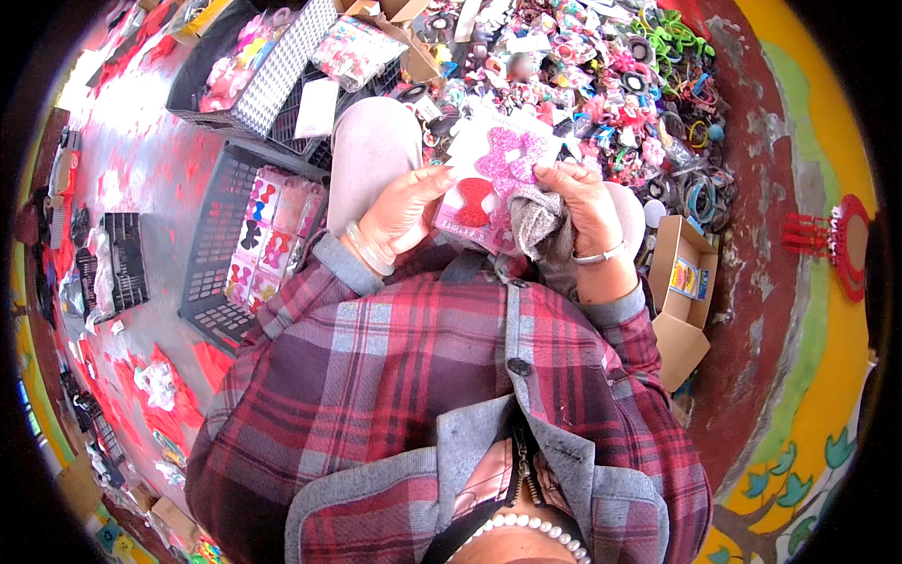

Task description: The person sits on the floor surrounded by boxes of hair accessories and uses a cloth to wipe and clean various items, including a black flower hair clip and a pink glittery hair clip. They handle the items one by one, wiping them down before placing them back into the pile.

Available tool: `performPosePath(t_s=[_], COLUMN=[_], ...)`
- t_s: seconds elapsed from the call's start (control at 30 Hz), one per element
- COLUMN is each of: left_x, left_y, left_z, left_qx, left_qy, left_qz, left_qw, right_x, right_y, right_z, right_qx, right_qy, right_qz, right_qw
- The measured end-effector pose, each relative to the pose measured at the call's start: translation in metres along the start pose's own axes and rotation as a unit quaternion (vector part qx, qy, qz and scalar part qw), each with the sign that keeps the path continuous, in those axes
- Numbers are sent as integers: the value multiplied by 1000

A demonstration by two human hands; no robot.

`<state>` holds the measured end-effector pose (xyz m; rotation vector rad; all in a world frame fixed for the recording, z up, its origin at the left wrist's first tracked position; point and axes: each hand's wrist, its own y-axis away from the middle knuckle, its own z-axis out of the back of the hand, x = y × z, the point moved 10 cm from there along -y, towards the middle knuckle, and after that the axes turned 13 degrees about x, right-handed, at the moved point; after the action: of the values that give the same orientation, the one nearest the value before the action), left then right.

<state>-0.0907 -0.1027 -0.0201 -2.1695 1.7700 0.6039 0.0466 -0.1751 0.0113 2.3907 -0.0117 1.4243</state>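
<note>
Above my lap, both hands hold a pale card of hair bows (489, 132) between them. A pink glitter bow (512, 155) sits on its upper right part and a red bow (474, 203) lower down. My left hand (402, 209) is closed on the card's left edge, thumb on top. At the other side my right hand (584, 202) pinches the card's right edge beside the pink bow. A crumpled grey cloth (538, 224) hangs under the right hand's fingers, against the card; whether the hand grips it too I cannot tell.
A large pile of hair accessories (601, 85) spreads ahead of my knees. To the left stands a dark plastic crate (209, 246) with packs of bows (272, 230); behind it is a checked box (282, 75). An open cardboard box (678, 324) lies at the right, near a painted wall (836, 94).
</note>
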Motion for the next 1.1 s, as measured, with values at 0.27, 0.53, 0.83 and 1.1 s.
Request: performPosePath(t_s=[0.27,0.53,0.83,1.1], left_x=[-1,1,0,-3], left_y=[5,2,-4,-6], left_z=[1,5,-5,-3], left_qx=[-15,-11,-10,-34], left_qy=[-94,-145,-32,-80], left_qz=[20,9,4,-8], left_qw=[995,989,999,996], right_x=[-13,-6,-21,-14], right_y=[-5,-5,-10,-11], right_z=[2,4,-4,-13], right_qx=[-2,1,33,48], right_qy=[28,133,78,207], right_qz=[-36,-21,-51,-22], right_qw=[999,991,995,977])
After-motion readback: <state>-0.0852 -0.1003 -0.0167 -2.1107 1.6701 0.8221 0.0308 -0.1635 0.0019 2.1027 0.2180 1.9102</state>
